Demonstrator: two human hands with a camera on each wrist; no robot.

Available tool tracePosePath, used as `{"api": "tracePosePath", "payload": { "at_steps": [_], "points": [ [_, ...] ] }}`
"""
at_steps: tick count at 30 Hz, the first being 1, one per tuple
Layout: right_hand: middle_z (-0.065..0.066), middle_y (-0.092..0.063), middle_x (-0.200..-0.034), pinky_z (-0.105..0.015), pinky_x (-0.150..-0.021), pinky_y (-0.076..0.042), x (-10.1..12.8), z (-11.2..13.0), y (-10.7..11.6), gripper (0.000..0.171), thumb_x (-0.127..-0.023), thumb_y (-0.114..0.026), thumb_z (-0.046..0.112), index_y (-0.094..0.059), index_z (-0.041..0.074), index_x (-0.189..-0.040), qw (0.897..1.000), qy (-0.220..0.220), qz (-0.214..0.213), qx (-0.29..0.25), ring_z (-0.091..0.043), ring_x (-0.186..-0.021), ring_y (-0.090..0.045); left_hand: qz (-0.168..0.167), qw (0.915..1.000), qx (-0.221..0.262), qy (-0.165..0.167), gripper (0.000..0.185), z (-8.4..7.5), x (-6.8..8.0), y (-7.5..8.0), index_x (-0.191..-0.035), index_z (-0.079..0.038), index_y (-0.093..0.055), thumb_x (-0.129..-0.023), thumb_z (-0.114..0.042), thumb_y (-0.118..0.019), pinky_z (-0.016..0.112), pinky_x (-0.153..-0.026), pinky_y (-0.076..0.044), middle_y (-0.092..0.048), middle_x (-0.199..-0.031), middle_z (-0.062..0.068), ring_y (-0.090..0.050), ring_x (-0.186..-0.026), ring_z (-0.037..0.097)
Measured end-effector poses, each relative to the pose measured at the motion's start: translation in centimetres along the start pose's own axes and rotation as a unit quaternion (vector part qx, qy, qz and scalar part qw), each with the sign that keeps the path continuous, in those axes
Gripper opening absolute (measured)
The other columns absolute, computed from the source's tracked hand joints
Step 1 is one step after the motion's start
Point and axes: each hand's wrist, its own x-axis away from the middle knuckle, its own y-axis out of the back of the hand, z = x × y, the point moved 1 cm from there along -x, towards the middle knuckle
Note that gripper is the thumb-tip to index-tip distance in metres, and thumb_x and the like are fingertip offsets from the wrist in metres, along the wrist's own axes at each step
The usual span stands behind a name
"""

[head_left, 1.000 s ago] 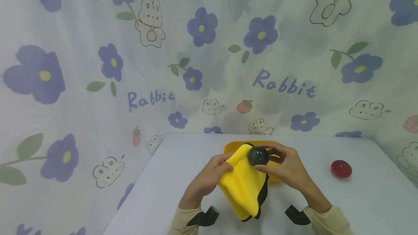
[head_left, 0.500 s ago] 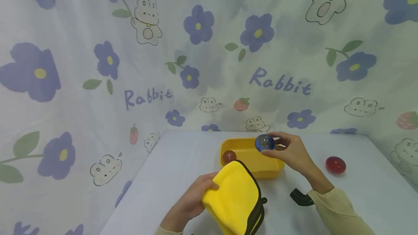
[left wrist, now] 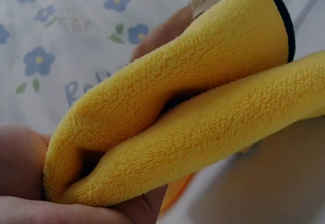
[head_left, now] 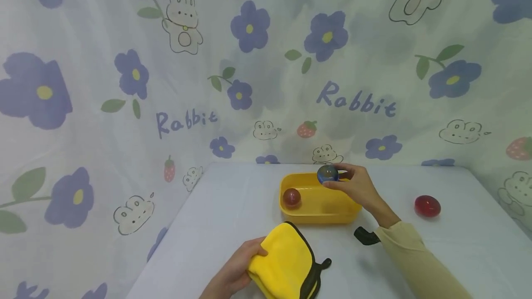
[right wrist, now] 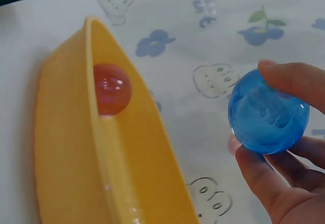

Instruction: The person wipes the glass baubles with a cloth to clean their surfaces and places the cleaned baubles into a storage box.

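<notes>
Right now the right hand (head_left: 359, 187) pinches a clear blue ball (head_left: 327, 174) between thumb and fingertips (right wrist: 289, 84), holding it in the air over the far right corner of the yellow tub (head_left: 317, 216), which sits mid-table toward the far edge. It looks smooth, glossy and hard, so I judge it slippery and light; its see-through body might be glass or resin (the pictures cannot settle which), and it is best treated as breakable. A grip across its widest part, fingers opposite the thumb as here, seems the safest hold. A reddish ball (head_left: 292, 197) of the same kind lies inside the tub at its left end, and a third, red ball (head_left: 427, 206) rests on the table (head_left: 232, 206) near the right edge, well apart from the tub.

The left hand (head_left: 232, 273) grips a folded yellow cloth (head_left: 282, 264) with dark trim at the table's near edge; it is plush, soft and limp, easy to bunch anywhere.

For writing, the backdrop sheet (head_left: 124, 82) reads "Rabbit" twice, among blue flowers, strawberries and cartoon rabbits. No brand or label shows on the balls, tub or cloth.
</notes>
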Motion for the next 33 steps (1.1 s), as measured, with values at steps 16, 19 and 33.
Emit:
{"api": "tracePosePath", "payload": {
  "at_steps": [16, 19, 33],
  "points": [
    [-0.020, -0.068, -0.131, -0.034, -0.090, -0.060, -2.7, -4.2, -5.1, 0.068, -0.077, -0.090, 0.029, -0.067, 0.000, -0.133, 0.995, -0.097, 0.022, -0.009, -0.025, -0.103, -0.070, -0.017, 0.9998, 0.001, 0.009, 0.061, 1.4, -0.1, 1.4, -0.149, 0.005, -0.047, -0.092, -0.016, -0.055, 0.031, -0.093, -0.059, -0.067, -0.129, 0.010, -0.066, -0.106, 0.014],
    [-0.019, -0.068, -0.132, -0.040, -0.096, -0.058, -2.7, -4.6, -5.6, 0.067, -0.076, -0.091, 0.029, -0.067, 0.000, -0.132, 0.993, -0.111, 0.034, 0.014, -0.027, -0.107, -0.067, -0.014, 0.9998, 0.002, 0.013, 0.058, 1.6, -0.2, 1.5, -0.147, 0.003, -0.050, -0.093, -0.017, -0.054, 0.031, -0.091, -0.059, -0.069, -0.124, 0.008, -0.066, -0.103, 0.014],
    [-0.019, -0.070, -0.124, -0.043, -0.098, -0.056, -3.0, -5.3, -6.3, 0.059, -0.069, -0.093, 0.016, -0.072, -0.004, -0.120, 0.986, -0.146, 0.069, 0.036, -0.028, -0.106, -0.064, -0.011, 0.9997, 0.005, 0.022, 0.057, 2.3, -0.6, 1.4, -0.146, 0.005, -0.051, -0.093, -0.015, -0.051, 0.032, -0.087, -0.059, -0.069, -0.122, 0.009, -0.066, -0.101, 0.015]
  ]
}}
